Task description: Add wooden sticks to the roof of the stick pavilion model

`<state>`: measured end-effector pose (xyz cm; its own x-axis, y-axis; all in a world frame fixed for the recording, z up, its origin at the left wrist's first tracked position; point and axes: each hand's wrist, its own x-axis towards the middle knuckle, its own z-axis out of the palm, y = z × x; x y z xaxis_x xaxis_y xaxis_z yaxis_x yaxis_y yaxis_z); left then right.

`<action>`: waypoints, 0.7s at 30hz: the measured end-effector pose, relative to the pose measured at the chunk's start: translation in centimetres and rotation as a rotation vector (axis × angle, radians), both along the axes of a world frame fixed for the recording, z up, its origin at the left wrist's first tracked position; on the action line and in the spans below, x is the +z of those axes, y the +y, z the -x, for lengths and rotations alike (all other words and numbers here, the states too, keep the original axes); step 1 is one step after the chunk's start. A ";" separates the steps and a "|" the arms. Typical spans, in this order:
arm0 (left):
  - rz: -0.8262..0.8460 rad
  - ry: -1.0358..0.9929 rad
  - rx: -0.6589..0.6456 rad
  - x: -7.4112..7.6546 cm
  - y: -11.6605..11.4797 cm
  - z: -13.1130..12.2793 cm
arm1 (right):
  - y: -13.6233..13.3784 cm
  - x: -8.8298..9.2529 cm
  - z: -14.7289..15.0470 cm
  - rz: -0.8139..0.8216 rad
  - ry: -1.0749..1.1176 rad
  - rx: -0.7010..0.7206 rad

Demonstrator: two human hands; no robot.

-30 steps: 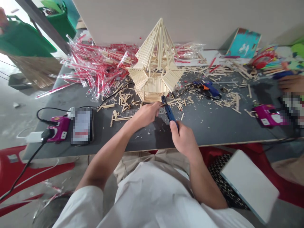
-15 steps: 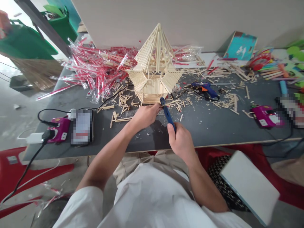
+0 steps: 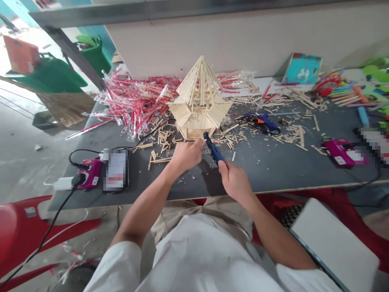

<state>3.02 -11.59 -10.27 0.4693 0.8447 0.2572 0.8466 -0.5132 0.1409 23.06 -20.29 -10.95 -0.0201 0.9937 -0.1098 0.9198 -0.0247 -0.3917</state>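
Observation:
A pale wooden stick model with a pointed roof (image 3: pixel 200 105) stands upright near the middle of the grey table. Just in front of its base is my left hand (image 3: pixel 187 156), its fingers pinched together; what they hold, if anything, is too small to make out. My right hand (image 3: pixel 235 178) is wrapped round the handle of a dark blue cutting tool (image 3: pixel 214 151). The tool's head is beside my left fingertips, close to the model's lower edge. Short cut sticks (image 3: pixel 230 140) lie around the base.
Red-and-clear wrappers (image 3: pixel 133 101) are heaped at the back left. A blue glue gun (image 3: pixel 263 122) lies right of the model. Purple power blocks (image 3: pixel 91 173) and a phone (image 3: pixel 116 170) with cables lie at the left. A grey table (image 3: pixel 267 170) edge runs close to my body.
The view has shifted, showing more of the background at the top. The tool's head has moved slightly apart from my left fingertips, and a stick seen between them no longer shows there.

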 end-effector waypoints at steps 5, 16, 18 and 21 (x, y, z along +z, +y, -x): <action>-0.120 -0.172 -0.065 1.1 0.3 1.2 | -0.5 0.6 -1.0 -0.009 -0.110 0.044; -0.024 -0.398 -0.125 0.9 0.4 1.7 | -2.9 -2.1 0.5 -0.323 -0.392 0.086; 0.008 -0.409 -0.134 0.9 0.4 1.5 | -2.9 -2.4 0.7 -0.339 -0.372 0.087; 0.079 -0.485 -0.164 0.7 0.3 1.1 | -2.8 -2.4 0.3 -0.369 -0.330 0.112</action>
<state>1.90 -11.25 -9.55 0.4398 0.7956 0.4166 0.5837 -0.6058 0.5407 22.71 -23.07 -13.30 -0.1522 0.9613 0.2295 0.9851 0.1664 -0.0436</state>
